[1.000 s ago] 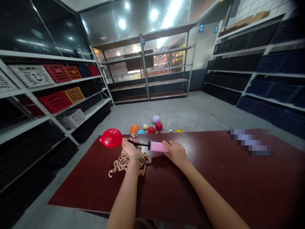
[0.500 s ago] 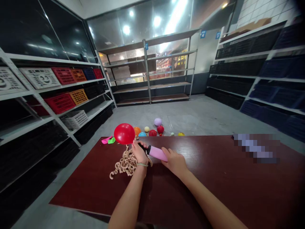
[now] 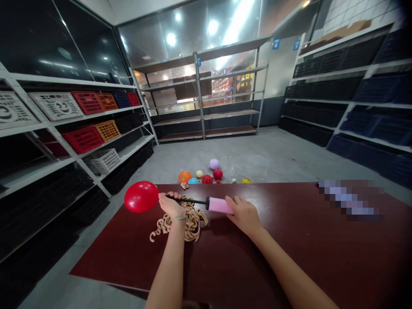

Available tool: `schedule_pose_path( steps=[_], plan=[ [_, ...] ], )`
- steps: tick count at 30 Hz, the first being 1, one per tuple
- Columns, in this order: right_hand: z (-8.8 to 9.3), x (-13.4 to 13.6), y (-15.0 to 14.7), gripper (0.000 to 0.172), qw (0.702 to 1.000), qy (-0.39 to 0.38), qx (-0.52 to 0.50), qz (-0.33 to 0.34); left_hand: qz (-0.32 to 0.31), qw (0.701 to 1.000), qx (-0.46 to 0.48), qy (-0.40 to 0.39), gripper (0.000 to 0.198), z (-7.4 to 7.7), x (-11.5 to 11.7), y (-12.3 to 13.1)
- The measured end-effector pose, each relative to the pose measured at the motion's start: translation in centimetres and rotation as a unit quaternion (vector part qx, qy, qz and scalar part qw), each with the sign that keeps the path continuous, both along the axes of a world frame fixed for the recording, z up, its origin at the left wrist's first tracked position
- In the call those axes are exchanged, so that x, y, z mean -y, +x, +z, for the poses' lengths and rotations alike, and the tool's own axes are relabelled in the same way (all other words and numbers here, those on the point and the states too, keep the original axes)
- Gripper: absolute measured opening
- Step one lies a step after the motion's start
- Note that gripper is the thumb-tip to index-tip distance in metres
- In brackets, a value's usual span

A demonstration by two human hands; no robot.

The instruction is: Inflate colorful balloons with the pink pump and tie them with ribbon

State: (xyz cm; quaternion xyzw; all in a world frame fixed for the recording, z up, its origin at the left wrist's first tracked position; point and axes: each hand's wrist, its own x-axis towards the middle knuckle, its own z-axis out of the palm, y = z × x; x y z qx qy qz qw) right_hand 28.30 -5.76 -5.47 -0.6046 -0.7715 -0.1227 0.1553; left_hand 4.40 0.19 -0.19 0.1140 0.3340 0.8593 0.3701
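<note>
While your right hand (image 3: 245, 216) grips the pink pump (image 3: 219, 205), your left hand (image 3: 171, 207) clasps its rod end, red balloon (image 3: 141, 196) in line just beyond.

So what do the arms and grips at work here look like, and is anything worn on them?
They're a person's own: the left arm and right arm show no sleeves. The left grip and right grip are ungloved human hands. A thin, pale green band circles the left wrist; none shows on the right. No cables or markings are visible.
</note>
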Motion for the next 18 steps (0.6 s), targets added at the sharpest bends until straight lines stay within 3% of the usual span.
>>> schedule_pose_path(
  steps=[3,8,11,18],
  plan=[
    [-0.4,0.5,-1.6,0.051,0.999,-0.020,-0.026,0.000,-0.044,0.999,-0.009,0.008,0.017,-0.2,0.4,2.4],
    [-0.7,0.7,-2.4,0.052,0.998,-0.042,-0.054,0.003,-0.135,0.989,-0.058,0.009,0.023,-1.9,0.7,5.9],
    [-0.4,0.4,-1.5,0.050,0.999,-0.028,-0.026,0.017,-0.111,0.992,-0.052,-0.005,0.024,-2.2,0.5,5.0],
    [0.9,-0.1,1.2,0.052,1.000,0.013,0.016,-0.010,-0.010,1.000,-0.005,-0.019,0.023,-0.5,-0.2,0.1]
  ],
)
